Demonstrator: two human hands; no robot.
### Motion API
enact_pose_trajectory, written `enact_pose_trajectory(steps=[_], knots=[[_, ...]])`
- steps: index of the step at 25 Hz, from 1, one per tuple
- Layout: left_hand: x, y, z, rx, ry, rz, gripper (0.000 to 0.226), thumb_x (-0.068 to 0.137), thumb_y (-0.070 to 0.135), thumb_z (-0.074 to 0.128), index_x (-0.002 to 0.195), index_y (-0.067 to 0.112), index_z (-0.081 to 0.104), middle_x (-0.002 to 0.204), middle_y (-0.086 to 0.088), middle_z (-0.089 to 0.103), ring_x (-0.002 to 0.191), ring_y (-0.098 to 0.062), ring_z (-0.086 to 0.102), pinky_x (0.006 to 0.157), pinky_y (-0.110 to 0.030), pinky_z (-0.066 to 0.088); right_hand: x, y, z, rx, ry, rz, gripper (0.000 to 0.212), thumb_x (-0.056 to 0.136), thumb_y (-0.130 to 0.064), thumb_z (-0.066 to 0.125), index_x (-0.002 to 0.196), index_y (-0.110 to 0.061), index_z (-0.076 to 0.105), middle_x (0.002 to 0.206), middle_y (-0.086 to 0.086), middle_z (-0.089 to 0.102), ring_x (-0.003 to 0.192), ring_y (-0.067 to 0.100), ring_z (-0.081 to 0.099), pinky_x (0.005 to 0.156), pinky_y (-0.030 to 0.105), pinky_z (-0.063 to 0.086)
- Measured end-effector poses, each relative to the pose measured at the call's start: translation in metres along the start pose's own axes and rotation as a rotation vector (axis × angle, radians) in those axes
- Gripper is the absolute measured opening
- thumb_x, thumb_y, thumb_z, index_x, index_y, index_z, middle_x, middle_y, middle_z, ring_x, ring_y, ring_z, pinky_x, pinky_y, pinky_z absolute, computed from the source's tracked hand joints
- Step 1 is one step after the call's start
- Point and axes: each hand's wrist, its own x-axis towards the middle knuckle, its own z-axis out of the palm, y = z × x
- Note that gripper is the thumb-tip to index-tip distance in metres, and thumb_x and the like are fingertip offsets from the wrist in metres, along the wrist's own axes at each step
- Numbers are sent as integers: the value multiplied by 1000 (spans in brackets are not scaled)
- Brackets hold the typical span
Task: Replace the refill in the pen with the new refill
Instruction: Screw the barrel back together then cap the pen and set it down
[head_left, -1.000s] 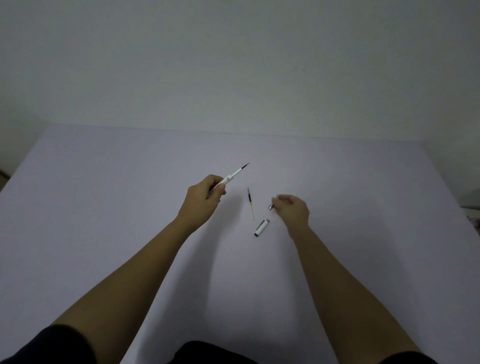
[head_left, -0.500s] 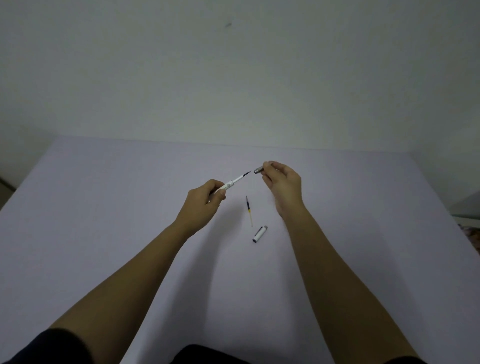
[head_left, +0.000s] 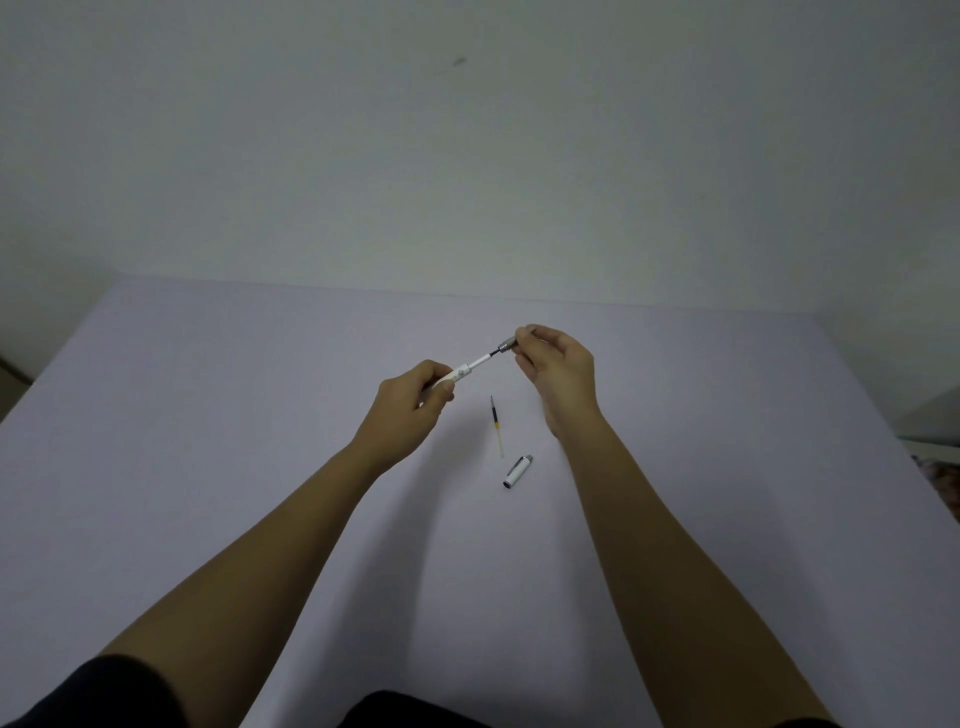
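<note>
left hand (head_left: 410, 402) grips pen barrel (head_left: 470, 369) steady; right hand (head_left: 556, 364) pinches metal tip (head_left: 506, 344) onto protruding refill, likely for screwing. spare refill (head_left: 497, 426) below.

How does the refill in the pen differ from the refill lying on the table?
The refill in the pen is held up, mostly hidden in the barrel, its dark tip at the grey nosepiece. The refill on the table lies bare, untouched, showing a yellowish section. Both are thin with dark ends.

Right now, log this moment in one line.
left hand: holds white pen barrel | right hand: fitting grey metal tip | spare refill, cap: on table
</note>
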Motion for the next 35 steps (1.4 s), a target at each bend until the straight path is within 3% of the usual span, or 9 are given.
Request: enact_pose_trajectory(steps=[4,10,20,27,31,33,35], knots=[[2,4,-1,48,-11,22,12,95,28,46,96,26,58,88,-6,68,77,-27,61,66,-39,51,-5,4,3,-43,-56,12,11,84,-12,67,94,-11,64,88,5,70,86,14,68,78,19,54],[2,6,-8,73,-22,20,16,95,25,47,101,20,60,86,3,67,78,-25,61,66,-32,48,-9,5,2,-108,-164,-14,11,86,-14,64,96,-19,63,88,3,70,88,11,68,76,17,55],[0,10,-21,95,-45,28,17,94,19,48,101,19,64,86,0,69,77,-28,60,72,-47,50,-10,5,-3,-238,-273,-16,9,86,-12,64,87,-20,66,89,5,70,89,14,69,77,20,55],[4,15,-19,113,-55,63,17,93,19,50,101,19,65,83,-2,69,70,-19,57,64,-35,46,-14,2,0,-415,-320,-103,8,85,-18,65,83,-25,69,83,0,70,85,12,71,84,26,57],[5,15,-21,159,-72,106,17,93,19,51,100,18,66,70,15,60,59,-2,51,55,-18,37,-13,0,1,-695,-232,-172,19,83,-42,65,77,-24,67,72,-6,70,69,7,70,78,29,60],[5,15,-21,162,-65,102,16,94,19,51,100,17,66,69,15,59,60,-3,51,56,-19,37,-13,-1,2,-716,-232,-209,21,83,-46,63,89,-26,66,84,-9,69,74,5,70,75,25,58],[5,15,-20,158,-58,100,17,94,19,50,100,16,65,75,7,63,64,-9,53,59,-23,40,-14,-3,1,-602,-313,-210,18,85,-35,64,101,-26,64,96,-8,69,83,6,71,78,20,57]])
